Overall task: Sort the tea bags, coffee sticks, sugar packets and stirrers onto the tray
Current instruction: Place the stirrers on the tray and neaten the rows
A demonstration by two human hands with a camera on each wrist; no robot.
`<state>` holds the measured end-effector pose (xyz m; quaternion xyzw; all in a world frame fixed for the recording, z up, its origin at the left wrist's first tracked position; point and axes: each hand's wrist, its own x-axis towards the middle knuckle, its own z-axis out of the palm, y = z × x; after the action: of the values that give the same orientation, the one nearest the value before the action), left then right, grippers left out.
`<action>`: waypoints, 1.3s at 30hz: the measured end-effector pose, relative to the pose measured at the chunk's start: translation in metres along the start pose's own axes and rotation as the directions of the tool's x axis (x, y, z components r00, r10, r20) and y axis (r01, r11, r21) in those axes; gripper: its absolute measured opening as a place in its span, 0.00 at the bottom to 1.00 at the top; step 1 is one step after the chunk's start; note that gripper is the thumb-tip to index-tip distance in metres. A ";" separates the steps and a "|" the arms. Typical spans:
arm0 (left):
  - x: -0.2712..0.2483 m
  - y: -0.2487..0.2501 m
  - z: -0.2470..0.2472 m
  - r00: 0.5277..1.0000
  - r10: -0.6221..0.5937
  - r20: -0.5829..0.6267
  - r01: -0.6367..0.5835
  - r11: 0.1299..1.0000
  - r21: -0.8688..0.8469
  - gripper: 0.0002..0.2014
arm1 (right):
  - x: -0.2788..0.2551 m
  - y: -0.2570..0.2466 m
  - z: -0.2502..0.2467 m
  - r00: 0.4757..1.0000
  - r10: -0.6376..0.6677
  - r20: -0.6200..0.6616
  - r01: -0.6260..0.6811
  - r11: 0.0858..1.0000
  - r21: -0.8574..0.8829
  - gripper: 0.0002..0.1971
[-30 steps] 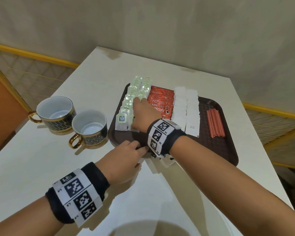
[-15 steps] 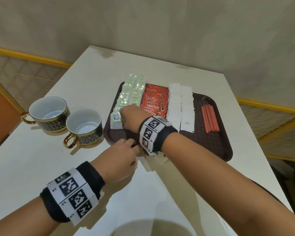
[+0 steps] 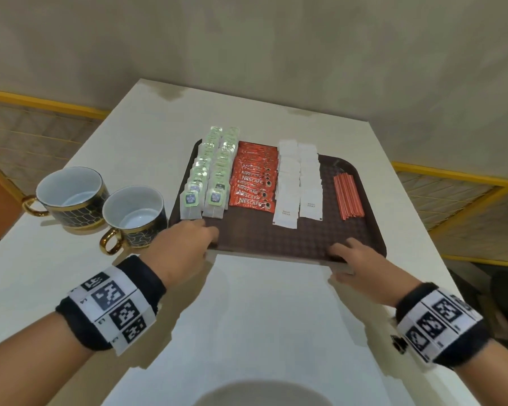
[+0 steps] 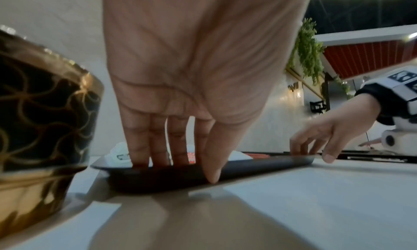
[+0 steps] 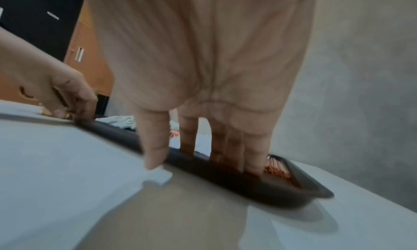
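Observation:
The dark brown tray [image 3: 276, 238] holds two rows of green-tagged tea bags [image 3: 211, 174], red coffee sticks [image 3: 254, 183], two rows of white sugar packets [image 3: 299, 183] and a bundle of red stirrers [image 3: 348, 196]. My left hand [image 3: 194, 238] pinches the tray's near-left rim. In the left wrist view its fingers [image 4: 158, 152] reach inside the rim [image 4: 259, 162] and the thumb lies outside. My right hand [image 3: 352, 259] pinches the near-right rim in the same way. Seen from the right wrist, its fingers [image 5: 255, 155] stand just before the stirrers [image 5: 277, 170].
Two black-and-gold cups [image 3: 71, 197] [image 3: 134, 218] stand on the white table left of the tray, the nearer one close to my left hand. A small white flat piece [image 5: 158, 175] lies on the table by my right thumb. Yellow railings run beyond the table's sides.
My right hand has left the tea bags and moved back to the tray's near-right rim. My left hand stays at the near-left rim.

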<state>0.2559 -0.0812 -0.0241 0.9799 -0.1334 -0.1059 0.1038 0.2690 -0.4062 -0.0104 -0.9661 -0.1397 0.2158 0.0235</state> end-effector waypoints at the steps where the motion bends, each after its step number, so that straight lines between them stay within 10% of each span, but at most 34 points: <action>1: 0.001 -0.001 0.001 1.000 -0.007 -0.006 0.007 1.000 0.007 0.10 | -0.001 0.003 0.007 0.999 -0.022 -0.045 0.021 1.000 -0.010 0.18; 22: 0.075 0.052 0.004 0.992 -0.033 -0.118 0.027 0.999 -0.046 0.06 | 0.028 0.071 -0.008 0.990 0.062 -0.127 -0.072 0.995 -0.076 0.11; 31: 0.072 0.047 0.010 0.990 -0.065 -0.124 0.054 0.994 -0.092 0.05 | 0.077 0.021 -0.053 0.948 0.014 -0.318 0.013 0.997 0.082 0.16; 39: 0.067 0.042 0.012 0.988 -0.109 -0.107 0.098 0.990 -0.103 0.03 | 0.128 -0.004 -0.052 0.981 -0.104 -0.165 0.088 0.991 -0.103 0.18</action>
<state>0.3060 -0.1421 -0.0373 0.9836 -0.0712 -0.0624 0.1533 0.4011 -0.3656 -0.0154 -0.9732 -0.1937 0.1242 -0.0003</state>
